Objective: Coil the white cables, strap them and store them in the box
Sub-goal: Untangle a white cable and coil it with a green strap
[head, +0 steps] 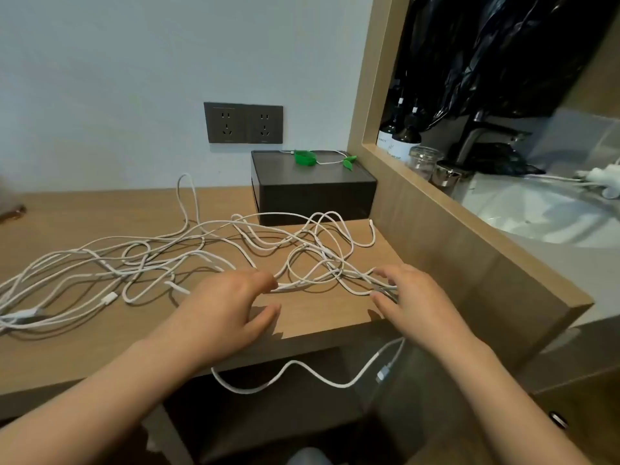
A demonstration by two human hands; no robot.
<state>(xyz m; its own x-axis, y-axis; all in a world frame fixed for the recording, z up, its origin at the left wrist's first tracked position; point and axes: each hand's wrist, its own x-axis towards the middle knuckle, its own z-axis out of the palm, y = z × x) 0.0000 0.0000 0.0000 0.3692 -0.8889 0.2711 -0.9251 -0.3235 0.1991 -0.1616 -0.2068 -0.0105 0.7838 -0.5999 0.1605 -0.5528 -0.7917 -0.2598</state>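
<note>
Several white cables (188,256) lie tangled across the wooden desk (67,344). One white cable (302,365) droops over the desk's front edge, and its connector hangs below my right wrist. My left hand (231,307) rests near the front edge, fingers loosely bent; its fingertips touch a strand and its thumb stays apart. My right hand (414,302) is spread over the right end of the tangle, with strands running between its thumb and fingers. A closed black box (312,196) stands at the back right, with green straps (306,158) on its lid.
A dark double wall socket (243,123) sits above the desk. A wooden partition (436,236) bounds the desk on the right; beyond it are a white sink (543,213), a faucet, bottles (402,135), a glass jar and a black plastic bag.
</note>
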